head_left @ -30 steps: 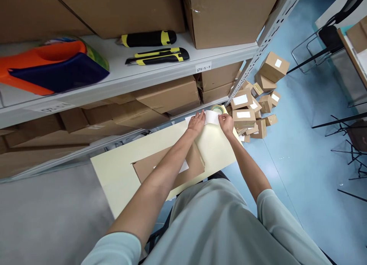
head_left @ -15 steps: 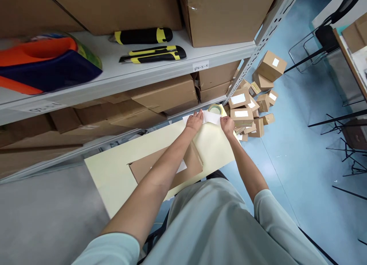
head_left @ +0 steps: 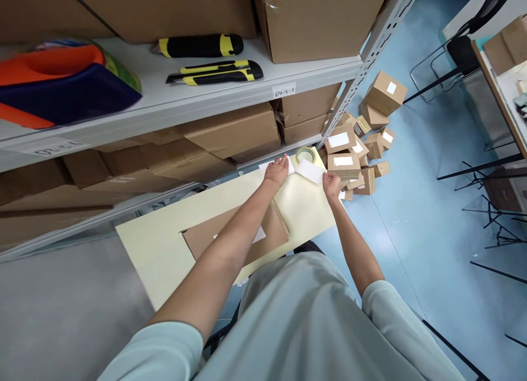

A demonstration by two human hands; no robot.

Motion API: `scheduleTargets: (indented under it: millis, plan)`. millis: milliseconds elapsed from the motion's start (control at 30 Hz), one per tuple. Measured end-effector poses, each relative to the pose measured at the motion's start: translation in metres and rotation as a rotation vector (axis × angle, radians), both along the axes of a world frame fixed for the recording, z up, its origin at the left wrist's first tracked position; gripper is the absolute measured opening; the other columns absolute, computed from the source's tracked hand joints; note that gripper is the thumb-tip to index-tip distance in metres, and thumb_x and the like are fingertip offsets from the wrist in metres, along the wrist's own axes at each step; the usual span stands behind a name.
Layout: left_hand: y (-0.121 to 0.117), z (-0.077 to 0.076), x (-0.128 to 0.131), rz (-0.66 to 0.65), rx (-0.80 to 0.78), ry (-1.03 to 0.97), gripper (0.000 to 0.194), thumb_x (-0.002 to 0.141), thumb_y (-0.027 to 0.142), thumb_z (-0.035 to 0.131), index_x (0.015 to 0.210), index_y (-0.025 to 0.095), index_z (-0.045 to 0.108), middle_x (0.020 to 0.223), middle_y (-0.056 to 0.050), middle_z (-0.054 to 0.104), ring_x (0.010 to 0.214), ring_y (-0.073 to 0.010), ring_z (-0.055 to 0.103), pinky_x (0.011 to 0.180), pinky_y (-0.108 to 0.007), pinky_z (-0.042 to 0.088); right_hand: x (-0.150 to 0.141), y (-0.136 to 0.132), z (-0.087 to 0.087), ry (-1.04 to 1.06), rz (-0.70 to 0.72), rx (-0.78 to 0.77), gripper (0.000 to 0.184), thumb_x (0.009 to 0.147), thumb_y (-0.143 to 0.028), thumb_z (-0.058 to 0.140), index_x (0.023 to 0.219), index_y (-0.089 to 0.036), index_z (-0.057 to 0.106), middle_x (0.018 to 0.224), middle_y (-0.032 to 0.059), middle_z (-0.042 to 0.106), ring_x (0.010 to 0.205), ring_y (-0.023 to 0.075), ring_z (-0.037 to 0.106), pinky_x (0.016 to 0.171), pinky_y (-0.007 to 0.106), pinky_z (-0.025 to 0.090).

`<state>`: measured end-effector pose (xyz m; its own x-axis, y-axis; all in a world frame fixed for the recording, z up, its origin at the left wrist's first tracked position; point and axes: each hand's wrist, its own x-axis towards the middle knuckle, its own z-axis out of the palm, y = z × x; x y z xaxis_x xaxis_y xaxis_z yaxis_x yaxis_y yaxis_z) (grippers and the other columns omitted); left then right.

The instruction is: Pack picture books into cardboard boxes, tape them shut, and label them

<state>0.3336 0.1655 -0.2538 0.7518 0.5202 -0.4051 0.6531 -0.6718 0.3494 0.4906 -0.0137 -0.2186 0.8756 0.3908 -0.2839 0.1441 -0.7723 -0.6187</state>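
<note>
My left hand (head_left: 277, 172) lies flat with fingers stretched out, pressing on white label paper (head_left: 291, 166) at the far end of a pale yellow table (head_left: 152, 255). A separate white label (head_left: 309, 171) is pinched by one edge in my right hand (head_left: 331, 184), over the table's right corner. Just behind the label lies a roll of tape (head_left: 306, 149). Under my left forearm a flat cardboard box (head_left: 209, 233) rests on the table, with a white label (head_left: 259, 235) on top, partly hidden by the arm.
Beyond the table stands a metal shelf (head_left: 230, 104) with cardboard boxes and several box cutters (head_left: 218, 72). An orange and blue object (head_left: 61, 90) sits at its left. Small labelled cartons (head_left: 345, 164) are heaped on the blue floor to the right. A black chair (head_left: 463, 51) stands farther off.
My right hand has moved slightly right and towards me, drawing the label away from the paper under my left hand. A gap now shows between them. My left hand stays pressed down.
</note>
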Motion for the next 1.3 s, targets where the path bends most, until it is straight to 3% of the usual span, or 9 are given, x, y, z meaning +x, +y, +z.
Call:
scheduleTargets:
  millis: [200, 333, 433, 533, 633, 733, 833, 967, 1300]
  plan:
    - [0.001, 0.018, 0.003, 0.038, -0.063, -0.054, 0.069, 0.096, 0.019, 0.063, 0.162, 0.004, 0.049, 0.177, -0.028, 0.037, 0.164, -0.0390, 0.038, 0.130, -0.055, 0.041, -0.012, -0.037, 0.029, -0.003, -0.048, 0.199, 0.037, 0.097, -0.050, 0.056, 0.095, -0.016, 0.072, 0.096, 0.0143, 0.082, 0.089, 0.0255, 0.076, 0.087, 0.035, 0.059]
    - [-0.017, 0.056, -0.001, 0.102, -0.104, -0.182, 0.066, 0.096, 0.020, 0.067, 0.157, 0.001, 0.053, 0.177, -0.028, 0.037, 0.166, -0.0366, 0.035, 0.136, -0.050, 0.030, -0.033, -0.055, 0.069, -0.025, 0.063, 0.330, 0.049, 0.101, -0.063, 0.054, 0.101, -0.017, 0.071, 0.070, 0.0025, 0.074, 0.065, 0.0204, 0.070, 0.070, 0.030, 0.057]
    - [-0.053, 0.095, -0.023, 0.176, -0.161, -0.301, 0.064, 0.102, 0.027, 0.063, 0.162, 0.008, 0.050, 0.172, -0.023, 0.048, 0.161, -0.0313, 0.046, 0.134, -0.044, 0.036, -0.060, -0.069, 0.099, -0.029, 0.166, 0.438, 0.051, 0.103, -0.067, 0.056, 0.109, -0.020, 0.072, 0.070, 0.0010, 0.076, 0.058, 0.0184, 0.070, 0.065, 0.030, 0.057]
    - [-0.100, 0.133, -0.064, 0.406, -0.396, -0.642, 0.050, 0.107, 0.047, 0.057, 0.143, 0.015, 0.069, 0.151, -0.019, 0.070, 0.138, -0.0318, 0.068, 0.122, -0.047, 0.051, -0.090, -0.085, 0.121, -0.039, 0.327, 0.501, 0.045, 0.104, -0.065, 0.058, 0.113, -0.024, 0.075, 0.091, 0.0058, 0.084, 0.067, 0.0207, 0.078, 0.064, 0.031, 0.061]
    - [-0.145, 0.163, -0.115, 0.723, -0.713, -0.895, 0.064, 0.103, 0.073, 0.053, 0.117, 0.016, 0.077, 0.121, -0.016, 0.081, 0.111, -0.0302, 0.078, 0.096, -0.046, 0.067, -0.115, -0.103, 0.133, -0.066, 0.563, 0.495, 0.035, 0.103, -0.058, 0.064, 0.111, -0.028, 0.079, 0.085, 0.0045, 0.084, 0.070, 0.0229, 0.082, 0.068, 0.033, 0.065]
    - [-0.177, 0.183, -0.161, 1.048, -0.738, -0.995, 0.063, 0.091, 0.078, 0.070, 0.107, 0.017, 0.077, 0.107, -0.011, 0.079, 0.098, -0.0260, 0.077, 0.082, -0.041, 0.070, -0.133, -0.114, 0.137, -0.047, 0.779, 0.521, 0.030, 0.100, -0.056, 0.070, 0.108, -0.029, 0.082, 0.082, 0.0050, 0.084, 0.071, 0.0236, 0.082, 0.073, 0.036, 0.067]
    - [-0.195, 0.191, -0.197, 1.247, -0.672, -1.043, 0.060, 0.082, 0.073, 0.080, 0.105, 0.018, 0.077, 0.103, -0.008, 0.078, 0.092, -0.0231, 0.075, 0.076, -0.037, 0.069, -0.149, -0.115, 0.137, 0.002, 0.864, 0.548, 0.027, 0.100, -0.054, 0.069, 0.103, -0.031, 0.083, 0.081, 0.0043, 0.083, 0.067, 0.0235, 0.080, 0.071, 0.038, 0.068]
    - [-0.210, 0.189, -0.232, 1.362, -0.637, -1.050, 0.059, 0.079, 0.070, 0.083, 0.103, 0.018, 0.076, 0.095, -0.007, 0.077, 0.085, -0.0214, 0.075, 0.074, -0.036, 0.068, -0.168, -0.111, 0.138, 0.141, 0.877, 0.577, 0.025, 0.099, -0.053, 0.070, 0.104, -0.032, 0.082, 0.082, 0.0024, 0.083, 0.066, 0.0228, 0.080, 0.074, 0.040, 0.070]
    - [-0.220, 0.200, -0.277, 1.272, -0.642, -0.986, 0.057, 0.073, 0.070, 0.089, 0.090, 0.017, 0.077, 0.073, -0.005, 0.074, 0.063, -0.0174, 0.068, 0.064, -0.033, 0.062, -0.167, -0.094, 0.145, 0.399, 0.789, 0.517, 0.032, 0.092, -0.056, 0.077, 0.102, -0.026, 0.080, 0.089, 0.0038, 0.082, 0.075, 0.0211, 0.080, 0.077, 0.037, 0.069]
